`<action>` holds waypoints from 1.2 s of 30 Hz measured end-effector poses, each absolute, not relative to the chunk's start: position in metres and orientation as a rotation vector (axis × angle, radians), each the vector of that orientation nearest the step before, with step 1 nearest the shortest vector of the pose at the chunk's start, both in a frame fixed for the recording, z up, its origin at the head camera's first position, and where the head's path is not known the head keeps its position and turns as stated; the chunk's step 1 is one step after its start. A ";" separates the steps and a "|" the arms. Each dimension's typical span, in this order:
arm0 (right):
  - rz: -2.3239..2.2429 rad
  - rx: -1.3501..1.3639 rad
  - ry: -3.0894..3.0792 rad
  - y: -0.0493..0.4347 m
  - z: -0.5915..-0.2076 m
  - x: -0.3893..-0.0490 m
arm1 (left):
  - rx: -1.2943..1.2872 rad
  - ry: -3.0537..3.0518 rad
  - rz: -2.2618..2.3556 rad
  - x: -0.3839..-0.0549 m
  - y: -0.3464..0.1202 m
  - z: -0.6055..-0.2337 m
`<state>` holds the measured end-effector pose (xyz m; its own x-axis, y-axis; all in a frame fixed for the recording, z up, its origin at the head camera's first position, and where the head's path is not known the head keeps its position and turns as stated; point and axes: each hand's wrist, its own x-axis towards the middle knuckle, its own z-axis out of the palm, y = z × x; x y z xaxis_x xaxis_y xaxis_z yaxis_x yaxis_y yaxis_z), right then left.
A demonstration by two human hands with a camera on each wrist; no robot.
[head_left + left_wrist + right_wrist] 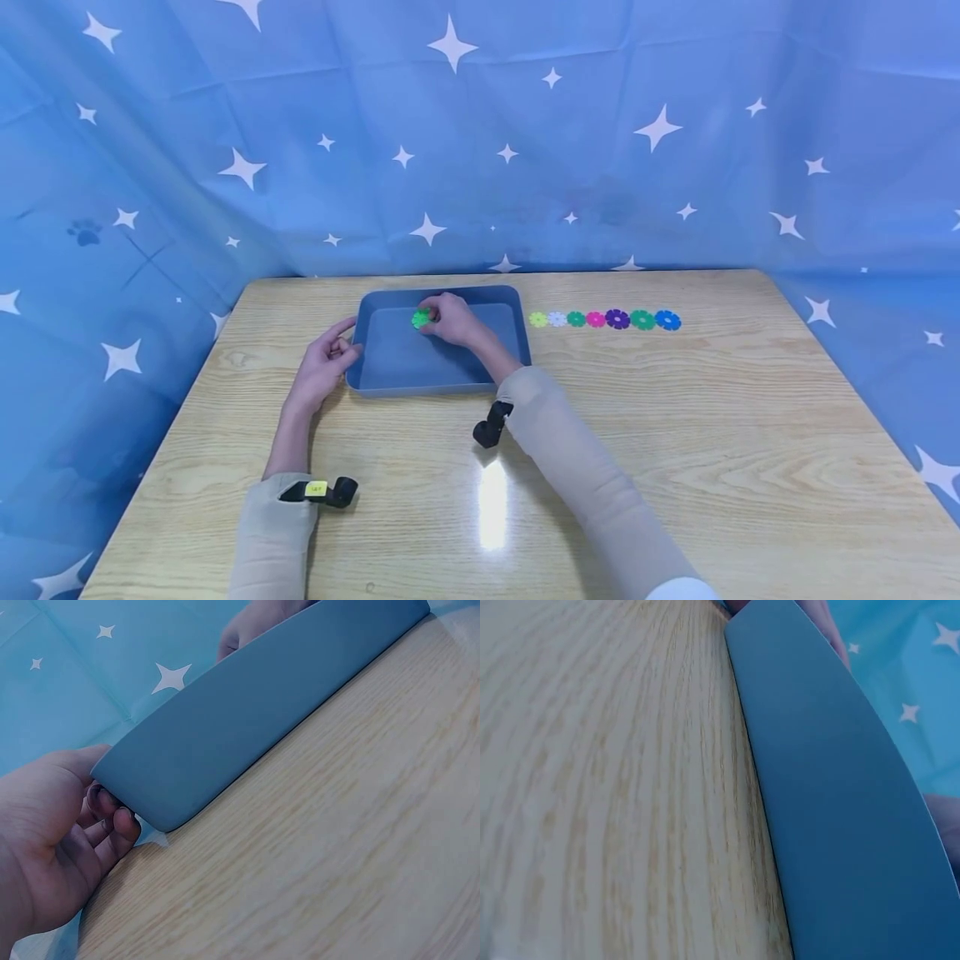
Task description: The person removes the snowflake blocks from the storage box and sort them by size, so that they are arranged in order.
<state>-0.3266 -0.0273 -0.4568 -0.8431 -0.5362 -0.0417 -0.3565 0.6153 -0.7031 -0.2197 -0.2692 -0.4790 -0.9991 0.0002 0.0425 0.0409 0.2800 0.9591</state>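
A blue-grey rectangular tray [390, 388] lies on the table. Over its inside, my right hand [453, 321] pinches a bright green flower-shaped disc [420, 319] between thumb and fingers. At the tray's left wall, my left hand [321, 367] holds the rim, its thumb over the edge and some fingers curled outside, as the left wrist view also shows. The tray's front wall hides most of the right hand in both wrist views, and the disc is out of sight there.
Right of the tray runs a row of flower-shaped discs: yellow-green [538, 319], white [557, 319], green [576, 319], pink [596, 319], purple [617, 319], a larger green, and blue [667, 320]. A starry blue curtain [450, 167] hangs behind the wooden table [720, 450].
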 end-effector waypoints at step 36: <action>-1.539 -0.679 2.402 -0.002 -0.445 -0.323 | -0.033 -2.471 -1.892 -0.221 -0.269 -0.482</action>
<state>-0.3235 -0.0018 -0.4451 -0.8721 -0.4843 0.0698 -0.2658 0.3491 -0.8986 -0.2214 -0.2690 -0.4815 -0.9993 -0.0009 0.0364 0.0349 0.2609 0.9647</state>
